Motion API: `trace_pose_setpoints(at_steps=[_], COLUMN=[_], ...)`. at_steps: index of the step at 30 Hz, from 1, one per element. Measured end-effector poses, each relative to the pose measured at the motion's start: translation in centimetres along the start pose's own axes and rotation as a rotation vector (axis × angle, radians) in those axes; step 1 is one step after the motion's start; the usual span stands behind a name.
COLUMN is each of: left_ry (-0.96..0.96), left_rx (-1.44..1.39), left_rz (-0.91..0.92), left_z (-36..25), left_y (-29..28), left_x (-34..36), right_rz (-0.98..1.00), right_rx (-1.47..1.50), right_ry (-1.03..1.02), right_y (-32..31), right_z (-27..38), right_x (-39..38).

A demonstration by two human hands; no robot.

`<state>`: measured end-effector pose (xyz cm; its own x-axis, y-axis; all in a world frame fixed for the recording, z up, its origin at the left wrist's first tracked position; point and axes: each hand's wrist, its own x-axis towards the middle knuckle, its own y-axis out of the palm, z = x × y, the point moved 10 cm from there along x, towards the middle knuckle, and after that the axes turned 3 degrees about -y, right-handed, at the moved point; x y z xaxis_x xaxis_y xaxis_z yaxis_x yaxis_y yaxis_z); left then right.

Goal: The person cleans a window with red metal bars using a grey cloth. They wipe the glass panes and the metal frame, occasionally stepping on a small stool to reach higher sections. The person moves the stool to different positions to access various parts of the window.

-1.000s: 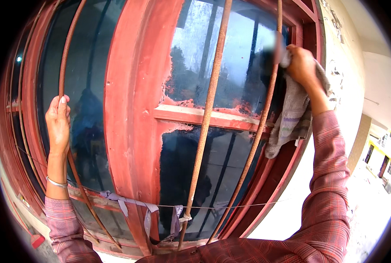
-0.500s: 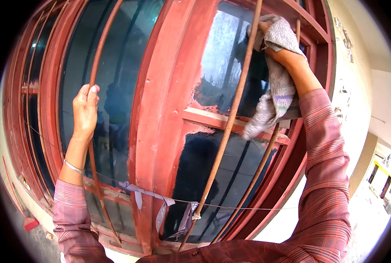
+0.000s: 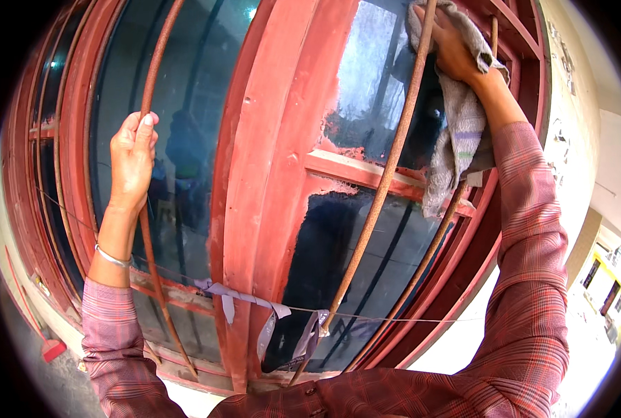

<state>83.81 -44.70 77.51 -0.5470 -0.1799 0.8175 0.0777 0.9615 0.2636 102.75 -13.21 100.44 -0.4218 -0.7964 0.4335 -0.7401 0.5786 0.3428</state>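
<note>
My left hand (image 3: 131,157) is closed around a rusty iron bar (image 3: 158,59) in front of the left window pane. High at the right, my right hand (image 3: 453,50) reaches behind another rusty bar (image 3: 394,153) and holds a grey cloth (image 3: 464,125) against the upper pane (image 3: 370,76). Part of the cloth drapes over the back of that hand. Its loose end, with purple and green stripes, hangs down past the red crossbar (image 3: 366,173). Some of the right fingers are hidden by the bar and the cloth.
Red-painted window frames (image 3: 255,174) surround dark glass, with several upright bars in front. A thin wire (image 3: 394,320) runs across below, with purple fabric strips (image 3: 244,296) tied on it. A red broom or dustpan (image 3: 52,350) is on the floor at lower left.
My right hand has shifted upward and right with the cloth, whose hanging end has swung right. My left hand keeps its grip on the bar. The view has turned slightly.
</note>
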Motion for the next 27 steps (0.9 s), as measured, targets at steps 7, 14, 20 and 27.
trace_pose_setpoints(at_steps=[7,14,20,27], left_ry=[-0.017,0.036,0.029,0.054], left_rx=[-0.029,0.016,0.04,0.086], left_rz=[0.008,-0.047,-0.046,-0.064], left_z=[-0.1,0.6,0.1,0.3], left_y=[0.3,-0.3,-0.6,-0.7], left_x=[-0.2,0.4,0.2,0.2], right_rz=[0.145,0.207,0.179,0.766], right_rx=[0.258,0.407,0.259,0.373], right_ry=[0.042,-0.161,0.221,0.61], right_y=[-3.3,-8.0,-4.2,1.0], right_z=[6.2,13.4,2.5,3.6], right_x=[-4.6,-10.4,-6.5,-9.6])
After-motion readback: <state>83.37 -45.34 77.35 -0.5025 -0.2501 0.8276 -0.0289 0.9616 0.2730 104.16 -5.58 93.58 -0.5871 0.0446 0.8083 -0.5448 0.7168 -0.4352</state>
